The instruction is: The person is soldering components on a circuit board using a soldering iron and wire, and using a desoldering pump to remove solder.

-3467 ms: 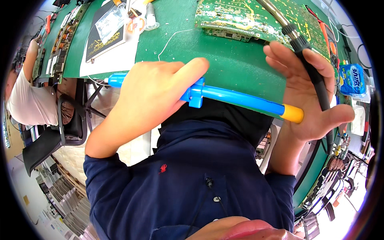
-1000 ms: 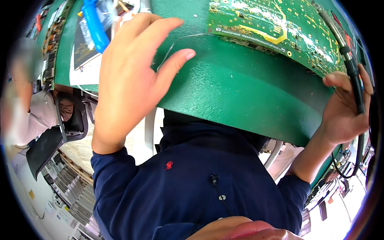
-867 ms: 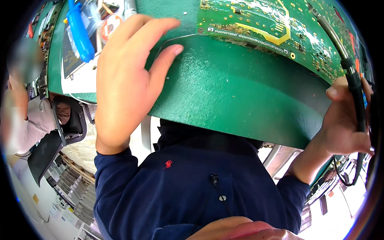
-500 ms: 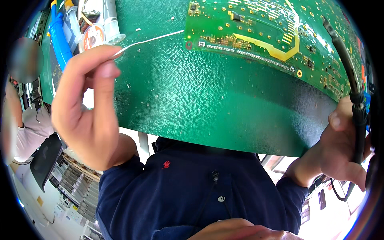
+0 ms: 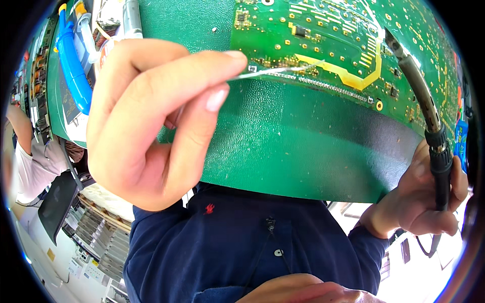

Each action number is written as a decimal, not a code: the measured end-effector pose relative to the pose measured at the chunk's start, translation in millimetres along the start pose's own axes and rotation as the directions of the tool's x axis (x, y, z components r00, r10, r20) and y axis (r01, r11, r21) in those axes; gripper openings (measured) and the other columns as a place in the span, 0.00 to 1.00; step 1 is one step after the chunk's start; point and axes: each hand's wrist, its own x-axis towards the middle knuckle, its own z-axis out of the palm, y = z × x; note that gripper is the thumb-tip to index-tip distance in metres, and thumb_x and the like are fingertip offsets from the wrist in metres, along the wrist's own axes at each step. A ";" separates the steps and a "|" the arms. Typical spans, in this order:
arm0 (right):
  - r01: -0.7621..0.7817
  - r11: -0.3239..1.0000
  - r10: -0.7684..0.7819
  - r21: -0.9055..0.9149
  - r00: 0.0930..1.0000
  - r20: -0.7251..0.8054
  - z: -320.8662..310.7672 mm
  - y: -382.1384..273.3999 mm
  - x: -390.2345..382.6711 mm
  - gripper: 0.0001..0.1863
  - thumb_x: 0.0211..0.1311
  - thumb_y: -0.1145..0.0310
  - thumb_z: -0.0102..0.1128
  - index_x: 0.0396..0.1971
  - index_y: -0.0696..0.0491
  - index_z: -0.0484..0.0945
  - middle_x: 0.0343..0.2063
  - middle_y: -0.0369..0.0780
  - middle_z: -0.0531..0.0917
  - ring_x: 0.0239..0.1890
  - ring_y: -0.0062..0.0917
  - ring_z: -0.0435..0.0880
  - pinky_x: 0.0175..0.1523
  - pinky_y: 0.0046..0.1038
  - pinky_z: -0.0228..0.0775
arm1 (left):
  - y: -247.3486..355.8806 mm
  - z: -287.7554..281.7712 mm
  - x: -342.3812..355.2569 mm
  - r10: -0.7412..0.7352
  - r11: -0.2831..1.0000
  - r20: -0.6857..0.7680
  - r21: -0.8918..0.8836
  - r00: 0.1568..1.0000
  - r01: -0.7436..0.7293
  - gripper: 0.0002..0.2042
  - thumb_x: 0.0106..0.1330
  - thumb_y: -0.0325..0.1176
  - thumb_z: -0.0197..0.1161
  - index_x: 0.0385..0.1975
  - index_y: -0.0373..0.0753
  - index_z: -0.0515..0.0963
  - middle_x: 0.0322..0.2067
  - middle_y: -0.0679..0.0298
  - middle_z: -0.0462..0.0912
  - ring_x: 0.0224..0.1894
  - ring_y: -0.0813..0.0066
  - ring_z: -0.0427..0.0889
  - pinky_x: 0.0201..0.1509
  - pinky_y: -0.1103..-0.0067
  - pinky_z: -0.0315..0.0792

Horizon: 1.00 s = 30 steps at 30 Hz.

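Note:
Between thumb and index finger, my left hand pinches a thin silvery strand of solder wire. The strand's free end reaches over the lower left part of a large green circuit board. A row of shiny soldered pins runs along the board's near edge. On the right, my right hand is closed around the black handle of a soldering iron. Its metal shaft slants up and left, with the tip over the board near a yellow trace. Whether the tip touches the board, I cannot tell.
A green mat covers the table under the board. At the far left lie a blue desoldering pump, a clear syringe and a grey tube. Another person's arm shows at the left edge.
My left hand has moved right with the solder wire, which now extends over the board. The soldering iron has shifted left, its tip nearer the yellow trace.

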 end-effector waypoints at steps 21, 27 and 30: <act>0.101 0.987 -0.140 0.127 0.927 0.347 21.7 -7.9 8.7 0.18 0.61 0.57 0.50 0.41 0.57 0.70 0.09 0.35 0.68 0.15 0.20 0.65 0.23 0.23 0.56 | -2.1 -2.7 -0.1 0.135 0.991 0.049 -0.032 0.990 -0.133 0.08 0.48 0.19 0.60 0.30 0.29 0.77 0.22 0.58 0.73 0.23 0.77 0.65 0.26 0.84 0.55; 0.107 0.993 -0.119 0.055 0.811 0.573 11.7 -12.9 24.2 0.19 0.63 0.58 0.52 0.46 0.54 0.63 0.13 0.35 0.73 0.12 0.20 0.68 0.15 0.21 0.56 | -0.5 -2.6 0.2 0.124 0.992 0.061 -0.037 0.990 -0.122 0.08 0.48 0.19 0.61 0.30 0.29 0.77 0.21 0.58 0.72 0.23 0.77 0.65 0.26 0.84 0.54; 0.110 0.993 -0.115 0.044 0.797 0.593 11.9 -12.9 25.8 0.18 0.64 0.59 0.51 0.47 0.54 0.63 0.12 0.36 0.74 0.12 0.21 0.69 0.15 0.21 0.57 | 0.4 -0.4 -0.5 0.111 0.993 0.032 -0.033 0.993 -0.110 0.08 0.48 0.19 0.61 0.30 0.29 0.77 0.22 0.58 0.72 0.23 0.77 0.65 0.26 0.84 0.54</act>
